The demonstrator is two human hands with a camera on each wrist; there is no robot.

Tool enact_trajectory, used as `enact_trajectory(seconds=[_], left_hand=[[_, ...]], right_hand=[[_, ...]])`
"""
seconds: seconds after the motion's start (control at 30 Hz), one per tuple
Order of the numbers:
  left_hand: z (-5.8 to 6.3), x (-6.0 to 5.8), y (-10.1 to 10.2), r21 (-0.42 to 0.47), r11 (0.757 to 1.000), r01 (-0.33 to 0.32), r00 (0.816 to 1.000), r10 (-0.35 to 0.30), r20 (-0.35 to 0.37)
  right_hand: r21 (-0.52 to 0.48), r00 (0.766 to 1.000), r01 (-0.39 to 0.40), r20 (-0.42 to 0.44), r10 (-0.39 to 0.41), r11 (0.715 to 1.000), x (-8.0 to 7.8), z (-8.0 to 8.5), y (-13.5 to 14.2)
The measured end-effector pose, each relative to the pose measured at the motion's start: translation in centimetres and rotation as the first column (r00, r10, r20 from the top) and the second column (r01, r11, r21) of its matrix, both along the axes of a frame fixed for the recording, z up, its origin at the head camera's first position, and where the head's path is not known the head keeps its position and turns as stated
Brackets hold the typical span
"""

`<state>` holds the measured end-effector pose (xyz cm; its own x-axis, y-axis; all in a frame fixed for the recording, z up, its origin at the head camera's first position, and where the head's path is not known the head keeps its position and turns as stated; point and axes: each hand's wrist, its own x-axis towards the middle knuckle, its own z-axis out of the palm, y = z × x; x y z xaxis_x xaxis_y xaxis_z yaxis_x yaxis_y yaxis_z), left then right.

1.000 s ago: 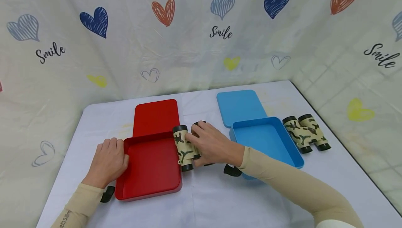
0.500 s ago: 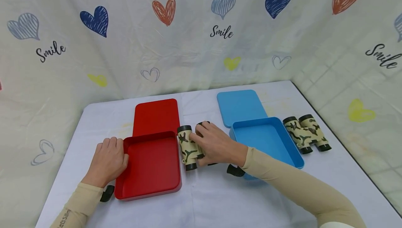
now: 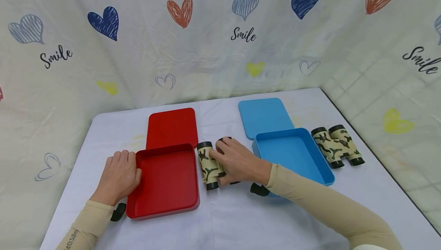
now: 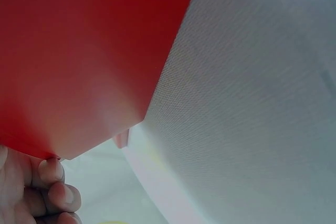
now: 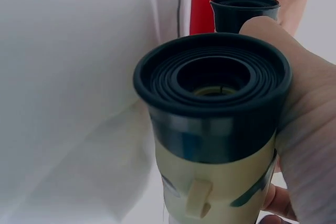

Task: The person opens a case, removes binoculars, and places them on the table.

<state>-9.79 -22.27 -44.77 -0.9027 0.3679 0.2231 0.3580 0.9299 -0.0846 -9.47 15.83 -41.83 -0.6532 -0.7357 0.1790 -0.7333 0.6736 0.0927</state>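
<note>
My right hand [image 3: 242, 162] grips a pair of camouflage binoculars [image 3: 207, 167] beside the right wall of the red box [image 3: 172, 208]. In the right wrist view, the thumb lies along the binoculars [image 5: 215, 182], and a black eyepiece with ribbed rings faces the camera. My left hand [image 3: 117, 177] holds the left rim of the red box, its thumb at the inner side. Curled fingers [image 4: 60, 195] show at a corner of the red box [image 4: 89, 66] in the left wrist view. The far barrel of the binoculars is partly hidden behind my right hand.
A red lid [image 3: 172, 127] lies behind the red box. To the right stands a blue box [image 3: 289, 152], with a blue lid [image 3: 265, 116] behind it. A second pair of camouflage binoculars [image 3: 332, 146] lies right of the blue box, near the table's right edge.
My right hand has moved the binoculars a little to the right, from overlapping the red box's right rim to the white cloth beside it. My left hand has stayed at the box's left rim.
</note>
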Motion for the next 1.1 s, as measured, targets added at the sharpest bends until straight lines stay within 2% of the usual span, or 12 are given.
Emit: enact_trajectory(seconds=[0.2,0.83,1.1], left_hand=[[0.0,0.0,0.1,0.007,1.0,0.002,1.0,-0.002,0.0],[-0.1,-0.2,0.0,0.01,1.0,-0.004,1.0,0.004,0.008],[-0.2,-0.2,-0.1,0.01,1.0,-0.004,1.0,0.004,0.005]], right_hand=[[0.029,1.0,0.002,0.021,-0.003,1.0,0.2,-0.6,0.0],[0.067,0.999,-0.019,-0.035,0.021,0.998,0.2,-1.7,0.2],[0.084,1.0,0.0,-0.006,0.0,0.996,0.2,-2.1,0.2]])
